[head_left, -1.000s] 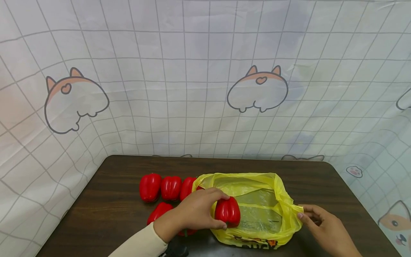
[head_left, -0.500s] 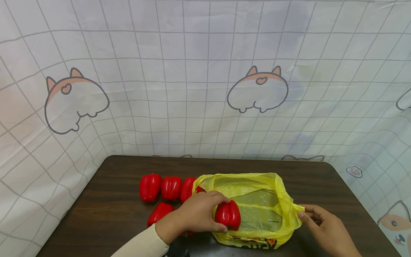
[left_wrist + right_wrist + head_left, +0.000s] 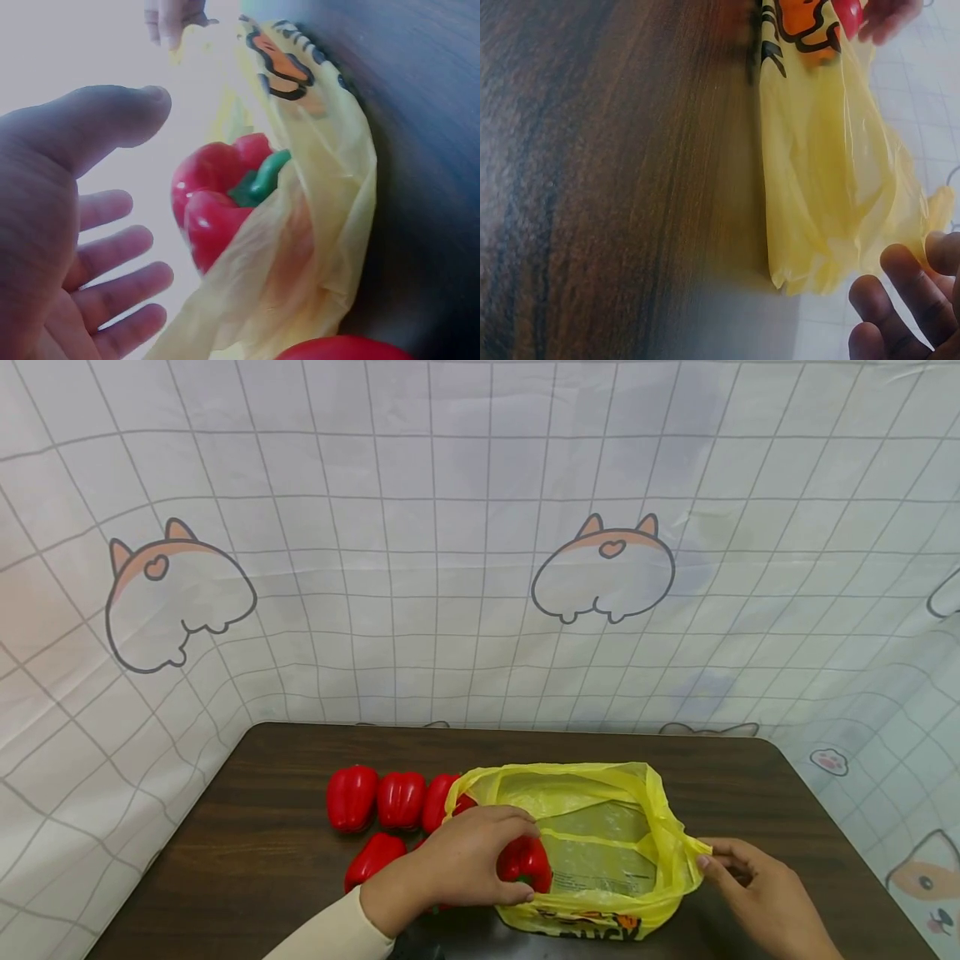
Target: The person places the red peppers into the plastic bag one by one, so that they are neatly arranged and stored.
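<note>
A red bell pepper (image 3: 527, 862) with a green stem (image 3: 262, 180) sits just inside the left side of a yellow plastic bag (image 3: 663, 822), whose mouth gapes upward. My left hand (image 3: 472, 857) is over that left rim, beside the pepper. In the left wrist view its thumb and fingers (image 3: 124, 289) are spread and stand apart from the pepper. At the opposite rim, my right hand (image 3: 768, 893) pinches the bag's edge between thumb and fingers and draws it outward. Part of the pepper is hidden by the left hand in the head view.
Several more red bell peppers (image 3: 351, 799) lie left of the bag on the dark wood table (image 3: 247, 868), some partly behind the left arm. A dark object is partly visible under the left sleeve. A grid-patterned cloth (image 3: 420, 568) hangs behind the table.
The pepper has gone down into the bag and tipped so its stem faces the front. My left hand has let go of it. The right hand has stayed at the rim.
</note>
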`<state>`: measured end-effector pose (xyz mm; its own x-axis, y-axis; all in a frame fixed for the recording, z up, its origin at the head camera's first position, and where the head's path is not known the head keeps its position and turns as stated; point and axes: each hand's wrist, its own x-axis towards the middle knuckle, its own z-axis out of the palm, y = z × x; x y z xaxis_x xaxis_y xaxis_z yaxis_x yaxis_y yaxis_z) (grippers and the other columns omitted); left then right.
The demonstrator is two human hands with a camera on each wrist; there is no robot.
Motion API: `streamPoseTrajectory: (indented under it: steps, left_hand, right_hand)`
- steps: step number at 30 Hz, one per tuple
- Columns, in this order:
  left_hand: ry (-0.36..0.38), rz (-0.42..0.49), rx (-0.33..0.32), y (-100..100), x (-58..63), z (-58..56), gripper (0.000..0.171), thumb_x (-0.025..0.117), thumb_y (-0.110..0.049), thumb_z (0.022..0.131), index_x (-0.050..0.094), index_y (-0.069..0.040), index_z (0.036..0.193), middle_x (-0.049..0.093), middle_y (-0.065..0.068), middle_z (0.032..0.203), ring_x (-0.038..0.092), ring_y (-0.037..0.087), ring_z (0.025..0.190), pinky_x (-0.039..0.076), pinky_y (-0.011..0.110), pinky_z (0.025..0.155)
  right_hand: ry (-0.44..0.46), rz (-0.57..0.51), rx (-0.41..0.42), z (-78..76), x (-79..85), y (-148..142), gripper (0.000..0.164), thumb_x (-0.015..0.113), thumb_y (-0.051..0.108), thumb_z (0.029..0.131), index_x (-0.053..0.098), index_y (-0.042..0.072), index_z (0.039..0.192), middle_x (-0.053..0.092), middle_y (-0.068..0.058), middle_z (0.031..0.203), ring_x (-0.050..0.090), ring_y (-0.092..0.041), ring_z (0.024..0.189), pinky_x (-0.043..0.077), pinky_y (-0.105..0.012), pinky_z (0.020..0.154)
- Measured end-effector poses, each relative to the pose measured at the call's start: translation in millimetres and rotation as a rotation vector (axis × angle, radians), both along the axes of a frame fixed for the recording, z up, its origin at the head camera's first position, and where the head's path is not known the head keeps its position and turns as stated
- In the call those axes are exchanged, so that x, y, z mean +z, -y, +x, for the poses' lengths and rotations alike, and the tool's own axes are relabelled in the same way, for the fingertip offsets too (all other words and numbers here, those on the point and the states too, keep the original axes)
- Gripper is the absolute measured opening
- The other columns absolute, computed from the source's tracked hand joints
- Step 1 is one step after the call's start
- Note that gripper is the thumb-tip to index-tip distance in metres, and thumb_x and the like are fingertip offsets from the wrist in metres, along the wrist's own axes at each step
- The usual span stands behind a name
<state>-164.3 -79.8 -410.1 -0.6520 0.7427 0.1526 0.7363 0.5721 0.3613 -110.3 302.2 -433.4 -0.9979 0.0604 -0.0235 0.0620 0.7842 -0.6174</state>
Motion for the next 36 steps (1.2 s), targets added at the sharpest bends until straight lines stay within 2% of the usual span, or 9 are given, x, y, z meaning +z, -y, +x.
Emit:
streamPoseTrajectory:
  steps: [3,8,16,20,24,30,32,36]
  left_hand:
    - [0.007,0.03,-0.019,2,4.5,2.0,0.054,0.079,-0.043,0.086,0.064,-0.022,0.133,0.061,-0.012,0.133,0.056,0.01,0.124,0.047,0.031,0.104]
    - [0.063,0.115,-0.052,12,15.3,7.8,0.051,0.079,-0.037,0.089,0.063,-0.022,0.135,0.061,-0.014,0.133,0.056,0.007,0.124,0.047,0.033,0.105]
    - [0.154,0.233,-0.022,42,25.4,19.5,0.051,0.081,-0.036,0.089,0.063,-0.023,0.135,0.061,-0.017,0.132,0.055,0.006,0.123,0.049,0.035,0.104]
    - [0.178,0.245,0.035,60,27.5,25.3,0.053,0.082,-0.04,0.087,0.062,-0.029,0.135,0.06,-0.019,0.13,0.057,0.006,0.12,0.05,0.037,0.103]
    - [0.186,0.256,0.094,77,28.4,27.9,0.054,0.084,-0.036,0.085,0.061,-0.033,0.134,0.061,-0.018,0.13,0.057,0.009,0.12,0.051,0.038,0.102]
    - [0.192,0.272,0.165,101,26.0,29.8,0.054,0.084,-0.04,0.085,0.063,-0.028,0.133,0.064,-0.014,0.129,0.058,0.007,0.118,0.054,0.039,0.097]
    - [0.197,0.282,0.185,108,23.9,30.5,0.054,0.084,-0.042,0.085,0.063,-0.026,0.133,0.063,-0.016,0.128,0.057,0.006,0.117,0.054,0.04,0.096]
    - [0.212,0.3,0.211,120,19.5,31.3,0.054,0.085,-0.039,0.084,0.063,-0.027,0.132,0.062,-0.017,0.128,0.058,0.011,0.118,0.054,0.044,0.096]
  right_hand:
    - [-0.007,0.005,-0.001,-0.8,-0.3,0,0.057,0.06,0.049,0.102,0.063,0.003,0.134,0.073,-0.002,0.107,0.069,-0.023,0.093,0.059,-0.045,0.075]
    - [-0.012,0.006,-0.005,-1.3,0.2,0,0.057,0.06,0.049,0.102,0.062,0.002,0.134,0.073,-0.002,0.106,0.069,-0.023,0.092,0.058,-0.046,0.075]
    - [-0.018,0.003,-0.018,-0.8,0.5,-2,0.054,0.06,0.048,0.102,0.063,0.003,0.133,0.074,-0.002,0.104,0.069,-0.024,0.093,0.058,-0.046,0.074]
    - [-0.02,-0.007,-0.018,-0.7,0.2,-3,0.056,0.06,0.049,0.102,0.063,0.003,0.134,0.073,-0.002,0.105,0.069,-0.025,0.094,0.058,-0.046,0.075]
    - [-0.019,-0.012,-0.017,-1.0,0.1,-4,0.057,0.059,0.05,0.102,0.062,0.003,0.135,0.073,-0.003,0.106,0.07,-0.027,0.096,0.058,-0.048,0.076]
    - [0.0,-0.011,-0.028,-1.8,0.2,-3,0.058,0.059,0.05,0.102,0.062,0.003,0.135,0.074,-0.003,0.105,0.07,-0.028,0.096,0.058,-0.048,0.076]
    - [0.001,-0.012,-0.029,-1.8,0.4,-3,0.057,0.06,0.05,0.102,0.062,0.003,0.135,0.074,-0.003,0.106,0.07,-0.028,0.097,0.058,-0.048,0.076]
    - [0.002,-0.009,-0.029,-1.9,0.9,-2,0.058,0.06,0.05,0.101,0.062,0.003,0.135,0.074,-0.003,0.107,0.069,-0.029,0.098,0.058,-0.048,0.077]
